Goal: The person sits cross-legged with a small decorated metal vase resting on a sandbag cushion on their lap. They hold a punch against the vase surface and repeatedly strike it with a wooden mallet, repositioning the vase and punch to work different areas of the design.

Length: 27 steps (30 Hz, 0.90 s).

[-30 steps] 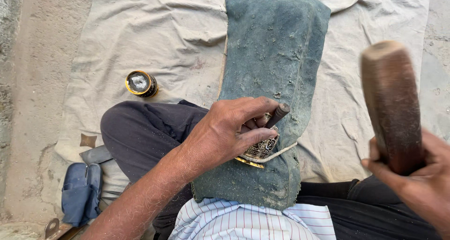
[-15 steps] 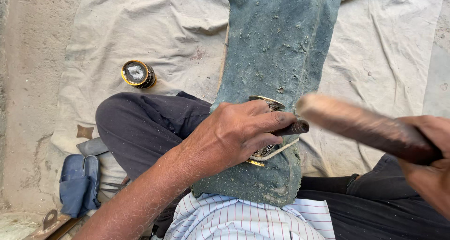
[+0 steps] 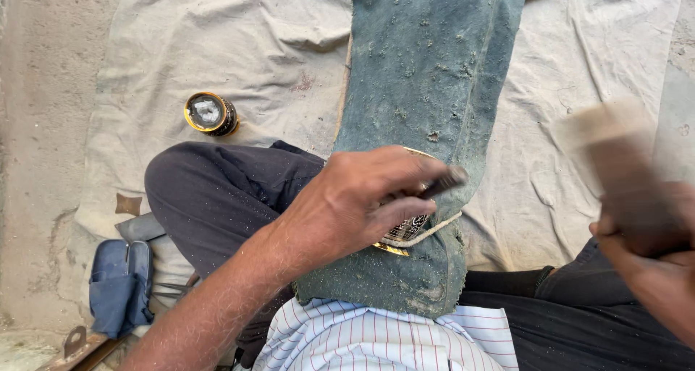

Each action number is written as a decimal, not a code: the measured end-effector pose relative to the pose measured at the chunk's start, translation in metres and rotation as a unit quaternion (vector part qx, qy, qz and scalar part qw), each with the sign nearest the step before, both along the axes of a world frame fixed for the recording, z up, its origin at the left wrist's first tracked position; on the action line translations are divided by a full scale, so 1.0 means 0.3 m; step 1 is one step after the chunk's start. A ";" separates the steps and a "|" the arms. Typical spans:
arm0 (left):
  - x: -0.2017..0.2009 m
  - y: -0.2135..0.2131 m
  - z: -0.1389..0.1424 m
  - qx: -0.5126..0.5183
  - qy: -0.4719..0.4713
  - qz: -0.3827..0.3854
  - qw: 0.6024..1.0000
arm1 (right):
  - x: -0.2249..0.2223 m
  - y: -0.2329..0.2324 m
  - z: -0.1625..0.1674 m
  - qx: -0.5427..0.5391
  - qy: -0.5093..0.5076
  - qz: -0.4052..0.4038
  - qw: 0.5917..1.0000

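Chisel (image 3: pixel 443 183) — a dark, thin tool — sits pinched in the left hand (image 3: pixel 362 204), its tip against an engraved brass piece (image 3: pixel 405 233) lying on a dusty green cloth (image 3: pixel 427 74) over the lap. A cord (image 3: pixel 434 231) loops by the brass. The right hand (image 3: pixel 648 266) is closed round a wooden mallet (image 3: pixel 619 168) — blurred, raised at the right edge, well apart from the chisel. On the pale sheet (image 3: pixel 181 45) to the left stands a small round tin (image 3: pixel 208 113); a blue pouch (image 3: pixel 119 284) lies near the knee.
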<state>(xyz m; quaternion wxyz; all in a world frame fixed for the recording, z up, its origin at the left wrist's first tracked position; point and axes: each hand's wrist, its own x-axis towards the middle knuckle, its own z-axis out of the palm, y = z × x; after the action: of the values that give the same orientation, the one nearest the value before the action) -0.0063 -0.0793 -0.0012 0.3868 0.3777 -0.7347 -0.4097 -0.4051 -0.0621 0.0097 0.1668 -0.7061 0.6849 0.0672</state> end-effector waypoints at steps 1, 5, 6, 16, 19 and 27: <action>-0.006 0.006 -0.003 0.009 0.000 0.024 1.000 | -0.005 -0.004 -0.004 -0.004 -0.001 0.005 1.000; -0.020 0.042 -0.002 0.049 0.011 0.090 0.995 | -0.031 -0.050 -0.019 -0.006 -0.001 0.017 1.000; -0.026 0.044 0.000 0.053 0.017 0.099 0.994 | -0.037 -0.062 -0.019 -0.005 0.001 0.018 1.000; -0.041 0.063 0.018 0.005 -0.029 0.116 0.993 | -0.041 -0.134 -0.018 -0.007 -0.008 0.031 0.999; -0.045 0.076 0.021 0.028 0.005 0.135 0.990 | -0.050 -0.148 -0.011 -0.004 -0.009 0.032 0.999; -0.017 0.082 0.008 0.038 -0.017 0.091 0.995 | -0.114 -0.097 -0.047 -0.007 -0.036 0.026 0.999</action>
<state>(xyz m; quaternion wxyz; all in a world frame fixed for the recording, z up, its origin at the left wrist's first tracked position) -0.0114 -0.0547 0.0013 0.3957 0.4640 -0.6877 -0.3940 -0.4393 -0.0910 -0.0044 0.1849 -0.7270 0.6600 0.0410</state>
